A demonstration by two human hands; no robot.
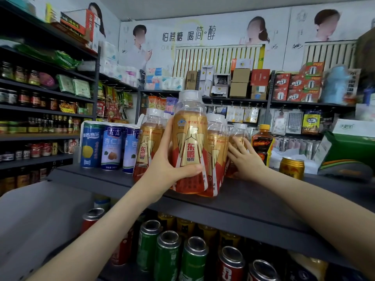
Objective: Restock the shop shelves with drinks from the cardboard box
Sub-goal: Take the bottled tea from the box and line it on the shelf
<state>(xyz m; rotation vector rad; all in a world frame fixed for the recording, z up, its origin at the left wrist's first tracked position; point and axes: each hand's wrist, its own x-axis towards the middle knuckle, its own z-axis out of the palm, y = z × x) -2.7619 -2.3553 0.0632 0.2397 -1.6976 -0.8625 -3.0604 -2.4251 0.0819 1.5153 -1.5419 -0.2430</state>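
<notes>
My left hand [168, 165] holds a gold-labelled plastic bottle [189, 142] at the dark metal shelf [253, 199] front, matching bottles [149, 142] behind, blue-white cans [110, 147] left, my right hand [246, 159] touching a small bottle [237, 134] right.

Your left hand [172, 165] grips a gold-and-red drink bottle [189, 142] over the dark shelf [97, 177]; your right hand [246, 159] touches a bottle behind [237, 136] with straight fingers.

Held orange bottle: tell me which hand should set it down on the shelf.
Left. The left hand grips the orange bottle at the front edge of the shelf, beside matching bottles. The right hand lies straight-fingered against a rear bottle, holding nothing, so it would need a handover first.
</notes>
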